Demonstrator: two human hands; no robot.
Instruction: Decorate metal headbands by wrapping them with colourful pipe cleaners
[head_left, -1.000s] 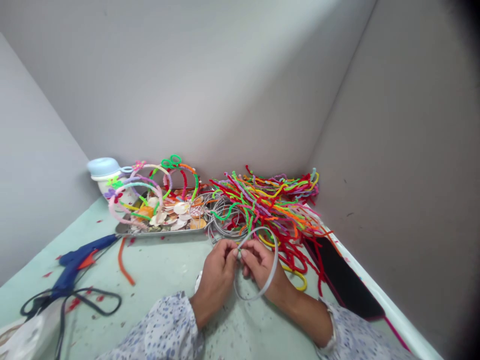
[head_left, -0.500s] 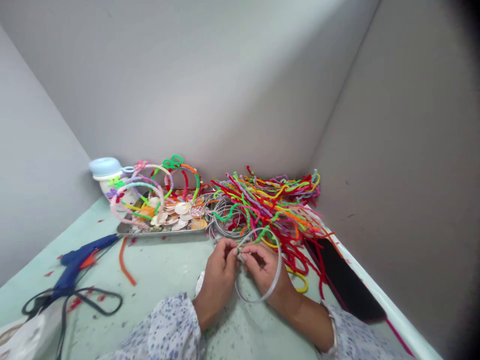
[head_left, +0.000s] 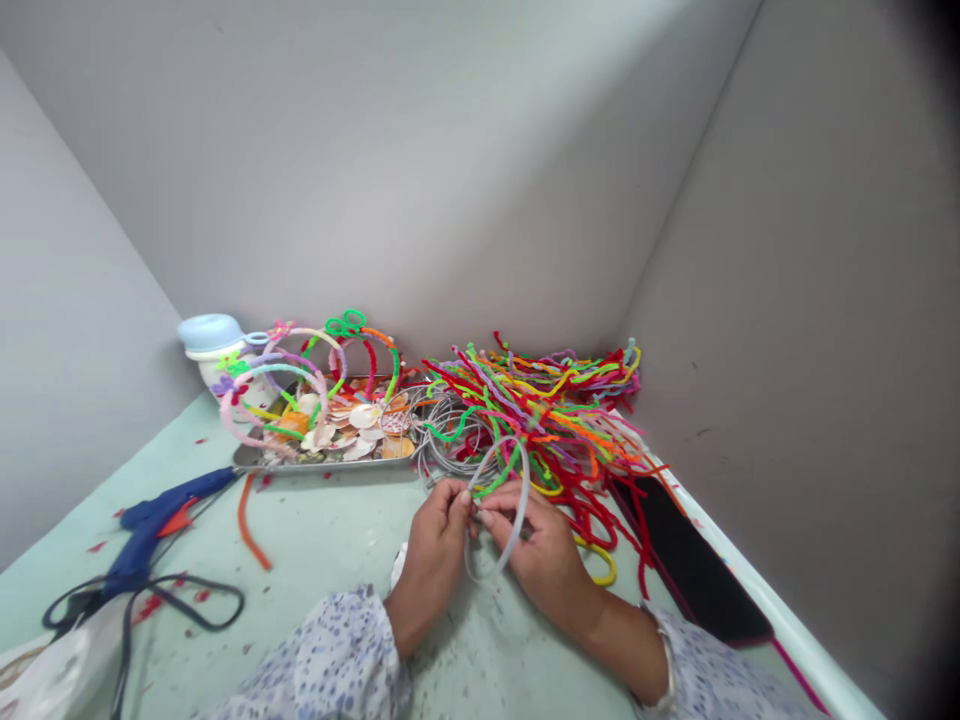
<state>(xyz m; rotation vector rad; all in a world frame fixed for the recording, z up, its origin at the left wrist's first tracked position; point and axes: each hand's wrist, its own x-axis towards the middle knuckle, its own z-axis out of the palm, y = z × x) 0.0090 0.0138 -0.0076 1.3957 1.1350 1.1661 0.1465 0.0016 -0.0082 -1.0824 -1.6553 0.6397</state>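
Both hands meet over the table's middle, at the two ends of a thin grey-white hoop (head_left: 522,500). My left hand (head_left: 437,545) pinches the hoop near its ends between thumb and finger. Close against it, my right hand (head_left: 546,555) has its thumb and fingers pressed together at the same spot, and the hoop's loop passes in front of its fingers. A green pipe cleaner (head_left: 501,478) shows through the loop; whether it is held is unclear. Just behind the hands lie several grey hoops (head_left: 450,455).
A metal tray (head_left: 330,465) holds shell-like discs and fuzzy coloured headbands. Behind it stands a blue-lidded bottle (head_left: 212,345). Coloured pipe cleaners (head_left: 555,400) are piled at the back right, beside a black flat object (head_left: 701,570). A blue glue gun (head_left: 154,525) with its cord lies left.
The hoop has turned and shifted left, and its loop looks narrower. My hands have stayed nearly in place, fingertips still together.
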